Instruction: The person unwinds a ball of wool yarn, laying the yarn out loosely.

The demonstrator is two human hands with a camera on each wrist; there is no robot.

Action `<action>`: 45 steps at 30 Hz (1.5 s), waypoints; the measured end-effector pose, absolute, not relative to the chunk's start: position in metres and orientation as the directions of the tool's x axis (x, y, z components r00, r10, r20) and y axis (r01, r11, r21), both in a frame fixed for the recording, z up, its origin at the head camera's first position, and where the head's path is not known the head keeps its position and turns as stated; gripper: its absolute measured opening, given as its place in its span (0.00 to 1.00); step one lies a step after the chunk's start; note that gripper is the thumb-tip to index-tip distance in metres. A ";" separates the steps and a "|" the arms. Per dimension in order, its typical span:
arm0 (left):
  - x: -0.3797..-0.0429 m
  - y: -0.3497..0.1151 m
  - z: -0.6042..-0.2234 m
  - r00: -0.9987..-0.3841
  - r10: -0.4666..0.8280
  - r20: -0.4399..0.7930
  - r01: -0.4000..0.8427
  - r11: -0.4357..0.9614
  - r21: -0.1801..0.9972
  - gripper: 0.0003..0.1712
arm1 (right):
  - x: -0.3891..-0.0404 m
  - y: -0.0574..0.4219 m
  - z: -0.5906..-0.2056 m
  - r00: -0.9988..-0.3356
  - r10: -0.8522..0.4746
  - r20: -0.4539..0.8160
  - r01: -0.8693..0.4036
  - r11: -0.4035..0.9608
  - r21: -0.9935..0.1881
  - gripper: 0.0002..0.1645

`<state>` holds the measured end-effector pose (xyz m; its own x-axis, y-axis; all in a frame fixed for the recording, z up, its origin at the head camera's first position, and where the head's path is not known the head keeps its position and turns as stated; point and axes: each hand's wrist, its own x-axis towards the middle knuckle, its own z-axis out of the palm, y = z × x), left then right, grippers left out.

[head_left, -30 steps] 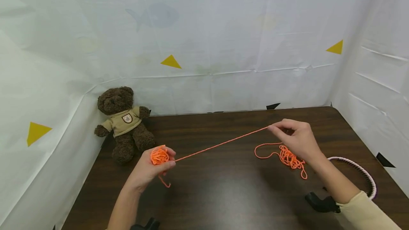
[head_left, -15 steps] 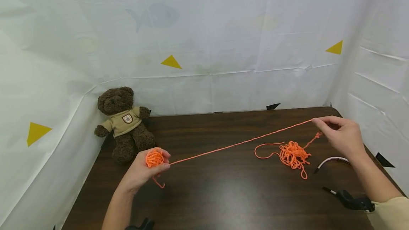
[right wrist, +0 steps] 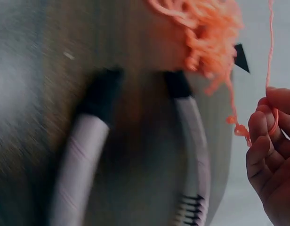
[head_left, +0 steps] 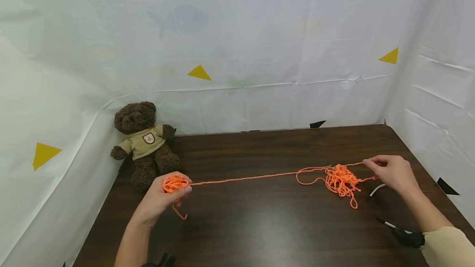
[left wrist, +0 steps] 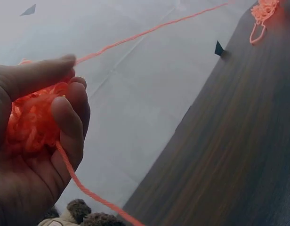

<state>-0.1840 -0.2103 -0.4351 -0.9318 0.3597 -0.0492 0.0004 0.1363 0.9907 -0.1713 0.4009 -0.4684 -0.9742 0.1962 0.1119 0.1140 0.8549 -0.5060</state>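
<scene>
My left hand (head_left: 160, 195) curls round a small bundle of orange yarn (head_left: 175, 183), a short tail of it hanging below the fingers. In the left wrist view the bundle (left wrist: 34, 120) fills the palm, held by thumb and fingertips. One strand (head_left: 241, 179) runs taut from there across to my right hand (head_left: 394, 173), whose thumb and fingertips pinch it. Under that strand, a loose tangle of orange yarn (head_left: 340, 179) lies on the table, and a knotted length leads from it up to the right hand. In the right wrist view the knots (right wrist: 239, 129) hang near the fingers.
A brown teddy bear (head_left: 146, 145) in a tan shirt sits at the table's back left corner. Partly behind the right forearm lies a pale headband (right wrist: 194, 122) with dark tips and teeth. White sheeting (head_left: 259, 44) stands behind the dark wooden table (head_left: 252, 221).
The right hand has moved right, drawing out a longer strand, then lowered toward the table. The left hand has drifted slightly left with its bundle.
</scene>
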 end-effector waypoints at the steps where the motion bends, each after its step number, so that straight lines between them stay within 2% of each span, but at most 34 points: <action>1: -0.184 -0.209 -0.435 -0.933 0.358 -0.045 0.002 0.130 0.992 0.18 | -0.173 0.398 -0.471 -0.980 0.171 0.102 0.099 0.862 -0.497 0.30; 9: -0.184 -0.197 -0.436 -0.938 0.345 -0.037 -0.004 0.096 0.995 0.17 | -0.182 0.375 -0.486 -0.997 -0.034 0.062 -0.060 0.874 -0.483 0.19; 17: -0.184 -0.185 -0.436 -0.934 0.356 -0.031 0.002 0.090 0.996 0.18 | -0.180 0.369 -0.487 -0.997 -0.021 0.069 -0.052 0.871 -0.488 0.19; 21: -0.184 -0.180 -0.437 -0.931 0.364 -0.027 0.004 0.082 0.997 0.17 | -0.178 0.363 -0.480 -0.985 0.025 0.173 -0.061 0.877 -0.476 0.15; 24: -0.184 -0.177 -0.438 -0.929 0.370 -0.027 0.003 0.082 0.997 0.17 | -0.176 0.350 -0.472 -0.954 0.030 0.299 -0.121 0.872 -0.474 0.14; 29: -0.183 -0.174 -0.438 -0.926 0.378 -0.020 0.011 0.080 0.997 0.17 | -0.175 0.303 -0.462 -0.890 -0.109 0.442 -0.337 0.811 -0.478 0.13; 33: -0.182 -0.169 -0.438 -0.920 0.392 -0.009 0.024 0.080 0.996 0.16 | -0.173 0.254 -0.458 -0.851 -0.253 0.460 -0.491 0.693 -0.528 0.16; 36: -0.182 -0.165 -0.439 -0.915 0.404 -0.017 0.021 0.091 0.996 0.15 | -0.168 0.218 -0.456 -0.844 -0.329 0.424 -0.532 0.611 -0.586 0.19; 45: -0.182 -0.155 -0.438 -0.905 0.425 -0.021 0.024 0.101 0.995 0.15 | -0.157 0.124 -0.446 -0.805 -0.502 0.315 -0.550 0.435 -0.713 0.31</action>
